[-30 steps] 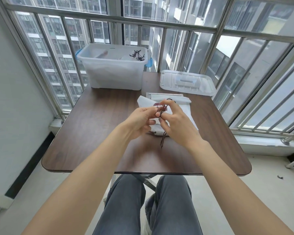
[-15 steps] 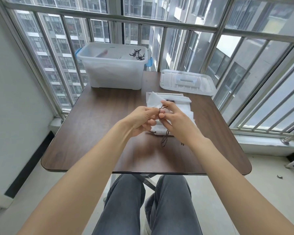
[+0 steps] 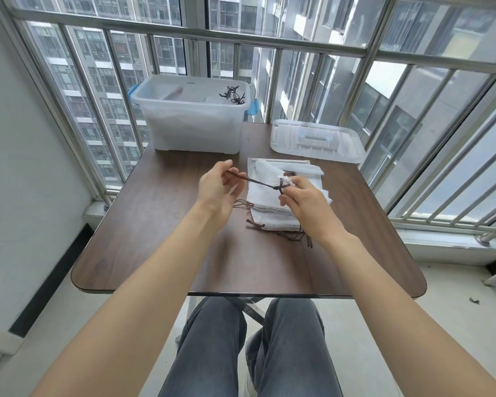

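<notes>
A small white drawstring pouch [image 3: 265, 170] is held above a stack of white pouches [image 3: 272, 209] on the brown table [image 3: 161, 247]. My right hand [image 3: 304, 200] pinches the pouch's gathered neck at the knot of its dark brown cord [image 3: 259, 183]. The cord runs taut leftward to my left hand [image 3: 218, 190], which pinches its free end between thumb and fingers. Both hands hover over the table's middle, about a hand's width apart.
A clear plastic bin [image 3: 194, 121] with dark cords and white items inside stands at the table's back left. Its lid [image 3: 317, 140] lies at the back right. A flat white box [image 3: 301, 169] sits behind the stack. Metal railings close off the far side and the right; a wall stands on the left.
My hands, close together before, have separated. The left hand has drawn the cord out to the left until taut, and the pouch's neck has gathered at the right hand.
</notes>
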The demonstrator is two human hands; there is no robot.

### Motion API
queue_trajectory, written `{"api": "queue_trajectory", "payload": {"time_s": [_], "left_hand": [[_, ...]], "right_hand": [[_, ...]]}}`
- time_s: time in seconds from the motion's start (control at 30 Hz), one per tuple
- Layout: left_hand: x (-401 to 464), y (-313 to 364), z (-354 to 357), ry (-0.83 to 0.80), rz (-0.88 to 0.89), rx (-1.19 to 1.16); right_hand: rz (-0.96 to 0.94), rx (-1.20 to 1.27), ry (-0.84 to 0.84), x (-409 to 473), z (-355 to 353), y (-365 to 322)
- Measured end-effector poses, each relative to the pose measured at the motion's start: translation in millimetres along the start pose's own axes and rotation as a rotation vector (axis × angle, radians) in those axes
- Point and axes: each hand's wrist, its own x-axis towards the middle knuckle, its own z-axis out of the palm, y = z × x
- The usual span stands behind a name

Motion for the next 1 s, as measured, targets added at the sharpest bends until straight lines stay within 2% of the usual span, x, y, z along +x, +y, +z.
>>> {"api": "queue_trajectory", "payload": {"time_s": [0.07, 0.13, 0.23, 0.3, 0.37, 0.43, 0.53, 0.77, 1.0], "left_hand": [[0, 0, -1, -0.02, -0.01, -0.095], [0, -2, 0, 0.004, -0.002, 0.008], [-1, -6, 1, 0.036, 0.165, 0.654], [1, -10, -1, -0.039, 0.338, 1.029], [1, -12, -1, -0.102, 0.477, 1.343], [0, -11, 0, -0.105, 0.574, 1.559], [2, -12, -1, -0.103, 0.665, 1.729], [2, -12, -3, -0.064, 0.847, 2.024], [2, -9, -12, 0.016, 0.901, 2.066]], "right_hand": [[-0.007, 0.018, -0.015, -1, -1, 1], [-0.016, 0.033, -0.044, -2, -2, 1], [-0.02, 0.01, -0.052, 0, -2, 4], [-0.033, -0.031, -0.006, 2, -1, 6], [-0.025, -0.071, 0.053, 2, -2, 5], [-0.009, -0.107, 0.117, 2, -3, 3], [0.053, -0.142, 0.192, 1, -5, 0], [0.19, -0.099, 0.216, 0, -3, -3], [0.209, -0.116, 0.187, 2, -5, -4]]}}
